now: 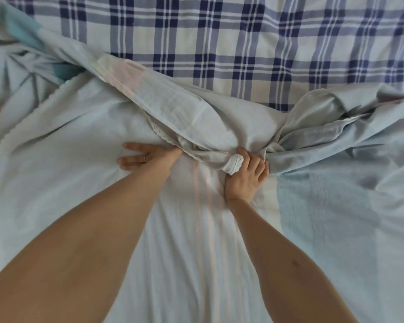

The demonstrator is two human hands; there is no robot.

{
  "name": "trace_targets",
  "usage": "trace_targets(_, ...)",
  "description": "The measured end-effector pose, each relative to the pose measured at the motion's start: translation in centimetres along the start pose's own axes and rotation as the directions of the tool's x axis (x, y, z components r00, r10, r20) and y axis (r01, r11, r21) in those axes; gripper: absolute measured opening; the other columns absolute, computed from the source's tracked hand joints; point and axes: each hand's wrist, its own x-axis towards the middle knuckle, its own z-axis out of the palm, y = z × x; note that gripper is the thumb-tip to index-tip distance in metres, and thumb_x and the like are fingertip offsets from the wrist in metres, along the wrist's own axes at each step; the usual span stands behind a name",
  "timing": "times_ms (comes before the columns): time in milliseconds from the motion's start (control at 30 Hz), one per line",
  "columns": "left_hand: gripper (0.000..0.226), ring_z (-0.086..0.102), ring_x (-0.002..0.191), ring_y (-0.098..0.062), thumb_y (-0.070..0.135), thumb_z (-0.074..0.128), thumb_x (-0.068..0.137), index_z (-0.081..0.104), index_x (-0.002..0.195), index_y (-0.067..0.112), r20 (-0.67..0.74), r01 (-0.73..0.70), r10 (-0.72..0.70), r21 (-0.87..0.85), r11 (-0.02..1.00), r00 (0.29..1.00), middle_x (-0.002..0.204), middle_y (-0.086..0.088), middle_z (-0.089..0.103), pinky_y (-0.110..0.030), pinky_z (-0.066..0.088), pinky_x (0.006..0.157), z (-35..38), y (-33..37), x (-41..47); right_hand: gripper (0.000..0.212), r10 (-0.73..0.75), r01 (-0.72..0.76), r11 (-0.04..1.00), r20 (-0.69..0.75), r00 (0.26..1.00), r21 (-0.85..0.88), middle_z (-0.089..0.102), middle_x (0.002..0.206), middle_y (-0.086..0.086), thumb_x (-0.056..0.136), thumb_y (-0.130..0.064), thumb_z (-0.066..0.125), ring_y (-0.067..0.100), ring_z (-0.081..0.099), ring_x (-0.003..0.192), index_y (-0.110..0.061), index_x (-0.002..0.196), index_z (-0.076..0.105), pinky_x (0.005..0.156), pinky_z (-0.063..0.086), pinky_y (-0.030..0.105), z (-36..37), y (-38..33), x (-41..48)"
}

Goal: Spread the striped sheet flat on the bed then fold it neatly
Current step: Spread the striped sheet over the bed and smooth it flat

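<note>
The striped sheet (196, 241) lies rumpled across the lower frame on the bed (243, 43). The left hand (147, 157) presses it flat, fingers straight; the right hand (245, 177) grips a bunched edge, which I'd draw outward against that pinning palm.

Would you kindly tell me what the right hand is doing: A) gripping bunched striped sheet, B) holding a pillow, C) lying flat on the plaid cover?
A: the right hand curls its fingers round a bunched, lace-edged fold of the striped sheet, while the left hand lies flat on it.
</note>
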Motion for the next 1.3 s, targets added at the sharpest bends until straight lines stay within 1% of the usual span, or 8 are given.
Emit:
trace_targets(300, 0.172, -0.032, 0.138, -0.034, 0.078, 0.076, 0.023, -0.034, 0.142, 0.02, 0.194, -0.009, -0.009, 0.092, 0.996, 0.981, 0.149, -0.009, -0.038, -0.072, -0.003, 0.104, 3.9, -17.5, -6.2, 0.025, -0.117, 0.114, 0.992, -0.08, 0.99, -0.05, 0.06, 0.094, 0.009, 0.083, -0.017, 0.047, 0.031, 0.056, 0.099, -0.014, 0.106, 0.057, 0.105, 0.031, 0.043, -1.2, -0.5, 0.1)
trace_targets(533, 0.174, -0.041, 0.132, -0.033, 0.069, 0.084, 0.028, -0.049, 0.13, 0.02, 0.062, -0.142, 0.133, 0.174, 0.974, 0.989, 0.136, -0.008, -0.054, -0.076, -0.006, 0.098, 6.7, -20.1, -4.8, 0.038, -0.114, 0.112, 0.993, -0.093, 0.989, -0.028, 0.06, 0.098, 0.01, 0.077, -0.031, 0.04, 0.032, 0.055, 0.106, -0.007, 0.1, 0.059, 0.11, 0.023, 0.04, -0.4, 0.0, -0.2)
trace_targets(767, 0.172, -0.037, 0.135, -0.033, 0.07, 0.084, 0.029, -0.042, 0.136, 0.021, -0.017, -0.212, 0.215, 0.103, 0.972, 0.977, 0.142, -0.007, -0.049, -0.076, -0.006, 0.097, 7.1, -21.1, -4.9, 0.026, -0.113, 0.02, 0.975, 0.416, 0.902, 0.223, 0.053, 0.099, 0.001, 0.09, -0.028, 0.045, 0.023, 0.042, 0.121, -0.017, 0.108, 0.06, 0.104, 0.018, 0.035, -9.6, 0.3, 1.9)
trace_targets(967, 0.075, 0.022, 0.143, -0.025, 0.037, 0.059, 0.09, 0.022, 0.148, 0.007, -0.348, -0.509, 0.383, -0.429, 0.746, 0.856, 0.153, -0.012, 0.025, -0.04, 0.018, 0.112, 10.7, -28.3, -9.2, 0.019, -0.635, 0.664, 0.735, -0.204, 0.745, 0.136, 0.045, 0.06, -0.001, 0.065, -0.01, 0.06, 0.022, 0.041, 0.055, -0.017, 0.061, 0.043, 0.07, 0.03, 0.031, -25.9, 6.3, -10.9)
trace_targets(1067, 0.035, 0.053, 0.117, -0.026, 0.039, 0.039, 0.098, 0.05, 0.124, 0.016, 0.139, 0.007, 0.346, -0.934, 0.357, 0.928, 0.122, -0.007, 0.054, -0.032, 0.042, 0.084, 15.3, -38.0, -18.0, 0.023, -0.685, 0.678, 0.727, 0.061, 0.726, 0.107, 0.056, 0.073, 0.003, 0.056, -0.021, 0.072, 0.026, 0.054, 0.068, -0.014, 0.072, 0.057, 0.066, 0.029, 0.031, -28.2, 12.2, -23.3)
trace_targets(1133, 0.057, 0.056, 0.114, -0.029, 0.058, 0.04, 0.086, 0.054, 0.124, 0.017, 0.454, 0.415, 0.471, -0.89, 0.191, 0.756, 0.125, -0.01, 0.059, -0.04, 0.047, 0.088, 17.9, -43.6, -23.2, 0.042, -0.656, 0.679, 0.722, 0.443, 0.61, 0.134, 0.058, 0.088, 0.001, 0.053, -0.03, 0.081, 0.023, 0.06, 0.083, -0.015, 0.087, 0.062, 0.068, 0.041, 0.031, -28.0, 16.2, -31.3)
trace_targets(1233, 0.077, 0.053, 0.119, -0.036, 0.07, 0.033, 0.085, 0.05, 0.131, 0.011, 0.483, 0.519, 0.425, -0.854, 0.034, 0.766, 0.126, -0.02, 0.059, -0.049, 0.044, 0.097, 20.4, -47.9, -26.4, 0.066, -0.41, 0.561, 0.806, 0.862, 0.298, 0.189, 0.045, 0.132, 0.005, 0.083, -0.037, 0.067, 0.025, 0.049, 0.118, -0.013, 0.138, 0.039, 0.093, 0.043, 0.035, -29.1, 21.2, -38.0)
trace_targets(1300, 0.057, 0.055, 0.116, -0.034, 0.056, 0.041, 0.092, 0.051, 0.128, 0.012, 0.456, 0.455, 0.353, -0.886, 0.093, 0.817, 0.114, -0.013, 0.067, -0.045, 0.046, 0.093, 21.1, -49.0, -26.4, 0.053, -0.31, 0.321, 0.928, 0.867, 0.39, 0.187, 0.047, 0.134, 0.004, 0.093, -0.033, 0.055, 0.025, 0.049, 0.12, -0.017, 0.14, 0.037, 0.097, 0.039, 0.034, -29.7, 23.0, -37.5)
